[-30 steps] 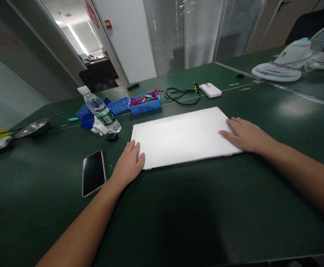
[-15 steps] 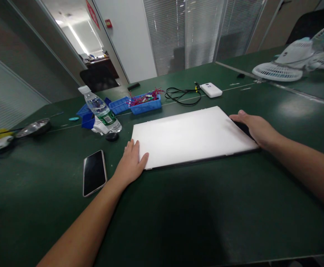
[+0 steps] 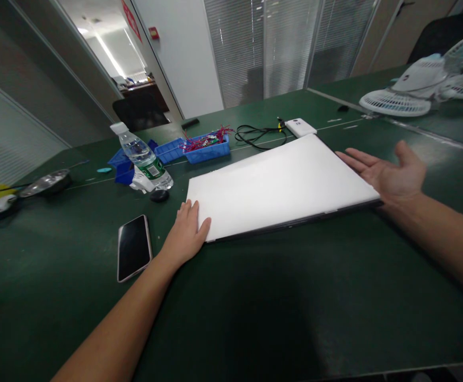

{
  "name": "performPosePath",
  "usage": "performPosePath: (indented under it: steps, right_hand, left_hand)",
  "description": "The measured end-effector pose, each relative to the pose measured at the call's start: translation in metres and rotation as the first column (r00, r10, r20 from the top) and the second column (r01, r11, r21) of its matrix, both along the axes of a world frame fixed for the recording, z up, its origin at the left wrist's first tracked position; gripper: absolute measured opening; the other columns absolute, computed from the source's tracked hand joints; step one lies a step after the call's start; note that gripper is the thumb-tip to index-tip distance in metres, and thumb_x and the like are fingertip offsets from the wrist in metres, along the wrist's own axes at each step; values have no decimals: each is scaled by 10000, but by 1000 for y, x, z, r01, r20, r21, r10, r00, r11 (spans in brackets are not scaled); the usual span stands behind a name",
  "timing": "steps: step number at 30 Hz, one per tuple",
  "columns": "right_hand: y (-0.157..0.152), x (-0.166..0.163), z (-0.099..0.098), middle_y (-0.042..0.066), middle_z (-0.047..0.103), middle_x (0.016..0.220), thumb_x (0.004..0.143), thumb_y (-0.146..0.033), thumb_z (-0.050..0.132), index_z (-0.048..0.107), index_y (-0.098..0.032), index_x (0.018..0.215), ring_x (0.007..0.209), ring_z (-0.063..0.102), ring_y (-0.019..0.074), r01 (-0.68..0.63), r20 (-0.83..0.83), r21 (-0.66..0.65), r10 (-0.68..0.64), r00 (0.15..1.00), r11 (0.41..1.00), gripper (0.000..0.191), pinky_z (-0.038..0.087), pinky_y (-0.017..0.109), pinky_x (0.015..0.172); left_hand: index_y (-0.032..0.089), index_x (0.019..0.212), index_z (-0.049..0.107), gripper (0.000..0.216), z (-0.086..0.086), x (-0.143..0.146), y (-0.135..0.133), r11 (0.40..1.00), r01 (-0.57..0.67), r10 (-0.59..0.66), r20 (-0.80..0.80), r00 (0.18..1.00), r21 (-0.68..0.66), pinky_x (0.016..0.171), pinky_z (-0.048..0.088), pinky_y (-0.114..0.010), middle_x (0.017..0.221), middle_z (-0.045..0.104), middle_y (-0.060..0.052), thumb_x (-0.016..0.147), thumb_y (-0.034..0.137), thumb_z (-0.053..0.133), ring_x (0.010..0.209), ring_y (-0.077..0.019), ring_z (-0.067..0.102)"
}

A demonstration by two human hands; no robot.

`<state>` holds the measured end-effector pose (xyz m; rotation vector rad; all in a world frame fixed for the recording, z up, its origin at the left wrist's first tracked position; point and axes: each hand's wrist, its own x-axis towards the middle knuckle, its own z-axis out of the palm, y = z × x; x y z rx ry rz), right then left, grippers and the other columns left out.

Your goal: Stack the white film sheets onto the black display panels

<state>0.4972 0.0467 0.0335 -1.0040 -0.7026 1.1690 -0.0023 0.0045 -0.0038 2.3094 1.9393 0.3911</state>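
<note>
A flat white rectangular panel with a thin black edge lies in front of me, tilted so its right side is raised off the table. My left hand rests on its near left corner, fingers stretched along the left edge and thumb spread on the white surface. At the raised right edge my right hand is turned palm up, open, with the fingers stretched out. Its fingertips reach the panel's side; whether they bear its weight I cannot tell.
Left of the panel are a phone, a black mouse-like object and a leaning water bottle. Behind lie a blue bin of red wires, a black cable and a white box. White fans stand far right.
The panel's right side has risen from the table. My right hand has turned from gripping the right edge to palm up, moving slightly outward. My left hand has stayed put.
</note>
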Motion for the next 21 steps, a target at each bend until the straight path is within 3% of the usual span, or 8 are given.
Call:
performPosePath:
  steps: [6, 10, 13, 16, 21]
  right_hand:
    - [-1, -5, -1, 207, 761, 1351, 1042, -553, 405, 770, -168, 1240, 1262, 719, 369, 46, -68, 1, -46, 997, 999, 566, 666, 513, 872]
    - [-3, -10, -1, 146, 764, 1394, 908, -342, 629, 766, -207, 1235, 1002, 789, 306, 96, -57, -13, -96, 994, 995, 379, 672, 416, 650]
    - [-3, -14, 0, 127, 767, 1400, 777, -171, 705, 743, -209, 1251, 830, 782, 255, 156, 1, -35, -156, 988, 987, 477, 643, 355, 531]
    - [0, -17, -1, 118, 780, 1373, 705, -56, 724, 720, -217, 1259, 876, 797, 245, 160, 69, -48, -156, 985, 986, 576, 662, 315, 560]
    - [1, -19, -1, 94, 805, 1316, 642, 84, 702, 735, -230, 1256, 1009, 806, 220, 165, 174, -111, -145, 974, 980, 690, 631, 202, 579]
  left_hand:
    - [11, 1669, 388, 843, 6, 2, -2, 999, -2, 2, 9, 1000, -40, 1353, 265, -650, 1773, 316, -322, 1085, 619, 372, 1688, -445, 250]
    - [44, 1675, 401, 834, 11, 4, -4, 999, -10, 11, 17, 1000, -43, 1346, 298, -633, 1792, 290, -301, 1076, 624, 410, 1688, -439, 258]
    - [54, 1652, 454, 795, 19, 7, -8, 1000, -9, 9, -6, 1000, -17, 1326, 342, -636, 1802, 261, -303, 1073, 600, 452, 1665, -452, 322]
    - [69, 1616, 520, 754, 29, 10, -12, 997, 32, -29, -47, 998, 66, 1332, 316, -662, 1794, 290, -296, 1081, 597, 469, 1651, -454, 357]
    - [171, 1564, 590, 724, 35, 15, -18, 940, 291, -280, -83, 956, 177, 1343, 293, -678, 1776, 386, -222, 1035, 666, 591, 1634, -405, 411]
